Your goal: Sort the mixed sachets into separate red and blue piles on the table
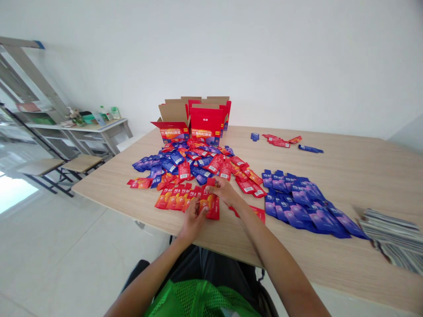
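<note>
Handling a Red Sachet at the Front Row

Step in hand: both hands appear to be positioning a red sachet (207, 202) at the right end of an overlapping row of red sachets (176, 197). The row lies near the front edge of the table (231, 233), in front of a mixed red-and-blue pile (172, 165). Overlapping blue sachets (297, 202) lie to the right; open red boxes (206, 121) stand behind the pile.

Movement requirement: any adjustment of this sachet calls for a light grip at its top and edge guidance below, with care not to drag its neighbours.

Right hand (224, 191): thumb and forefinger are together, pinching the sachet at its top end. The palm is clear of the row.

Left hand (192, 224): fingers are part-curled, the thumb set a little apart at the sachet's lower left edge. It touches the sachet; whether it clamps the edge or only steadies it, the view cannot tell.
</note>
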A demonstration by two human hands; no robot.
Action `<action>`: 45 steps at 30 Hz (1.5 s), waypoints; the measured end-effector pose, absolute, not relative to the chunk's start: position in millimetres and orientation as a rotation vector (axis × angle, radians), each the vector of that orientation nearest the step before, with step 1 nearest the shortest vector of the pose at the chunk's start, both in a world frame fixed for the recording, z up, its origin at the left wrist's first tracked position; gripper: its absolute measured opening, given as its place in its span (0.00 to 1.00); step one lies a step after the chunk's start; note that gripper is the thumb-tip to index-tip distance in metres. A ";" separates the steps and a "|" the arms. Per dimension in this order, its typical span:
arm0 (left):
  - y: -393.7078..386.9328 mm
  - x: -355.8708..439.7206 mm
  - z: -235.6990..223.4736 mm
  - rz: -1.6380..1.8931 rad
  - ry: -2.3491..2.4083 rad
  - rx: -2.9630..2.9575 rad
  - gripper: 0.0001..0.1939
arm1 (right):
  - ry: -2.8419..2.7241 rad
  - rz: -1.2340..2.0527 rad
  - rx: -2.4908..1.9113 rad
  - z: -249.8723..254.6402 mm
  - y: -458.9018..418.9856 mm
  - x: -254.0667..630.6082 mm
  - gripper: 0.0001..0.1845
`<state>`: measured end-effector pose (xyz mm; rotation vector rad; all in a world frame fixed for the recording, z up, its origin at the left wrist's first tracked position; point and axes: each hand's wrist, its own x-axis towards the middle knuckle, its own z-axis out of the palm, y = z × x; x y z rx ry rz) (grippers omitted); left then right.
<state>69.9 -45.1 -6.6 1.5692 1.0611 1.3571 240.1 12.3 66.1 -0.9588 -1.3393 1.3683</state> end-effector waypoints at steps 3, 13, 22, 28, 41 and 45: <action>-45.2 69.0 -1.3 1.341 1.096 1.603 0.19 | -1.397 1.279 -0.986 65.8 13.8 244.4 0.27; -48.7 68.9 -1.2 1.316 1.163 1.667 0.16 | -1.645 0.996 -1.048 72.2 17.7 249.8 0.31; -59.9 65.5 -0.9 1.356 1.043 2.256 0.27 | -1.803 1.067 -1.198 70.7 24.7 283.6 0.32; -66.9 71.1 7.8 1.108 1.024 2.665 0.28 | -1.773 1.134 -1.277 51.2 37.7 300.6 0.32; -66.9 74.7 7.8 0.932 1.206 2.702 0.18 | -1.989 0.895 -1.429 40.3 38.9 302.0 0.08; -68.4 76.2 10.9 0.852 1.154 2.738 0.23 | -2.108 0.737 -1.552 36.6 38.0 297.4 0.03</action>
